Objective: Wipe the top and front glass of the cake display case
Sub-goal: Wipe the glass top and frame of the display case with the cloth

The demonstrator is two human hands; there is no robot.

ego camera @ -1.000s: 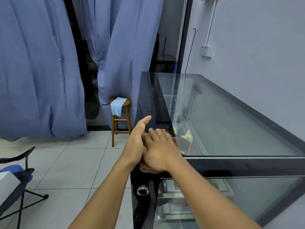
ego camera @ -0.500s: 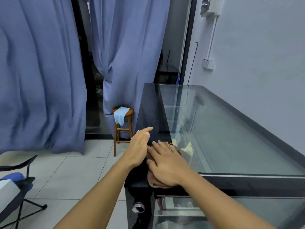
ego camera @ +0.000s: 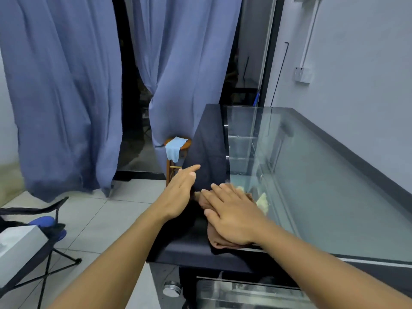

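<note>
The cake display case (ego camera: pixel 347 139) stretches away on the right, with a glass top and a black strip along its left side. My right hand (ego camera: pixel 231 217) lies flat, fingers straight, pressing a brown cloth (ego camera: pixel 217 240) onto the near left part of the top, where black strip meets glass. My left hand (ego camera: pixel 180 192) is held edge-on with straight fingers at the case's left edge, just left of the cloth. The front glass shows only at the bottom, below my right forearm.
A wooden stool (ego camera: pixel 172 162) with a light blue cloth (ego camera: pixel 175 148) stands beyond the case by the blue curtains (ego camera: pixel 66 97). A folding chair (ego camera: pixel 40 241) with a white box sits at the lower left. A grey wall runs along the right.
My view has dropped closer over the case. My right hand and the brown cloth have slid a little away from me along the top; my left hand has separated from it to the left.
</note>
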